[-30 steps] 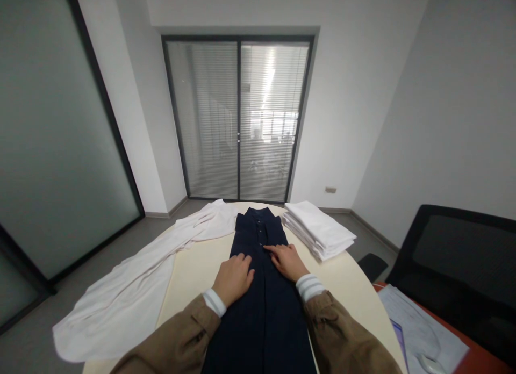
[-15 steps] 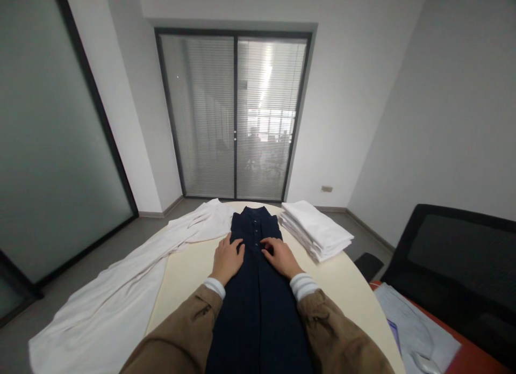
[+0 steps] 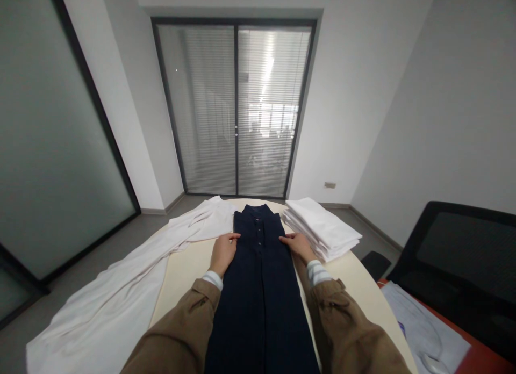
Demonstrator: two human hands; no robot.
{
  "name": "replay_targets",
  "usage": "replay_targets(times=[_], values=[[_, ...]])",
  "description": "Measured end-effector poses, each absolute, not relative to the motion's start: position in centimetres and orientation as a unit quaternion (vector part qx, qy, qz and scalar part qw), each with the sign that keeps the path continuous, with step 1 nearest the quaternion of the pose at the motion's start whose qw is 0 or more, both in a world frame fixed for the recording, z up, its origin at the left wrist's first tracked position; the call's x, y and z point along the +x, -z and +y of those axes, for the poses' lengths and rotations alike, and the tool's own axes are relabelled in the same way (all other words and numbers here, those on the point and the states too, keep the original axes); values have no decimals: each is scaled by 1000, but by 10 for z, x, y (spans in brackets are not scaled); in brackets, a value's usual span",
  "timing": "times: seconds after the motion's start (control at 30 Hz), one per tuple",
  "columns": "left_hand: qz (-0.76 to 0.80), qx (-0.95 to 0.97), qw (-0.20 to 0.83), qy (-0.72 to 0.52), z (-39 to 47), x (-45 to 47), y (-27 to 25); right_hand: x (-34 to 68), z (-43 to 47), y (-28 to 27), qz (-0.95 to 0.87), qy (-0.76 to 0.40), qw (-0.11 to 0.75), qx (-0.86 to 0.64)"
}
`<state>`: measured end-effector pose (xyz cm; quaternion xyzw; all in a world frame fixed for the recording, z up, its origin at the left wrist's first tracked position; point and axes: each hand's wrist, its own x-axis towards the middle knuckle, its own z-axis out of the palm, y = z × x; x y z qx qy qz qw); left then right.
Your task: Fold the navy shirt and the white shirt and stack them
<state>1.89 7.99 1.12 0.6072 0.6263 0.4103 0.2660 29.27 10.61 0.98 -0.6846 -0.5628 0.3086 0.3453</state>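
A dark navy buttoned shirt [image 3: 258, 288] lies lengthwise down the middle of the round table, its collar at the far end and its sides folded into a long narrow strip. My left hand [image 3: 224, 252] pinches the shirt's left edge, below the shoulder. Across from it, my right hand [image 3: 299, 246] has thumb and fingers closed on the right edge at about the same height. Small buttons run down the front between the hands. The lower end of the shirt passes out of view at the bottom.
White cloth garments [image 3: 116, 282] spread over the left of the pale table [image 3: 181, 277] and hang past its edge. A stack of folded white garments [image 3: 322, 226] stands at the far right. Beside the table, a black mesh chair [image 3: 463, 256] has papers and a computer mouse near it.
Both hands have moved outward from the middle of the shirt front to its side edges and now grip them. The view has shifted slightly.
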Motion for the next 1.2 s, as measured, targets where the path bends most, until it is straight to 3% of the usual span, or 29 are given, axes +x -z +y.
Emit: replay_targets(times=[0.23,0.83,1.2], values=[[576,551,397,-455,83,31,-11,278,101,-22,-501,-415,373,-662],[381,455,552,-586,66,38,-41,260,88,-41,-464,-550,527,-452],[382,337,602,-615,32,27,-69,275,53,-47,-454,-667,488,-335]])
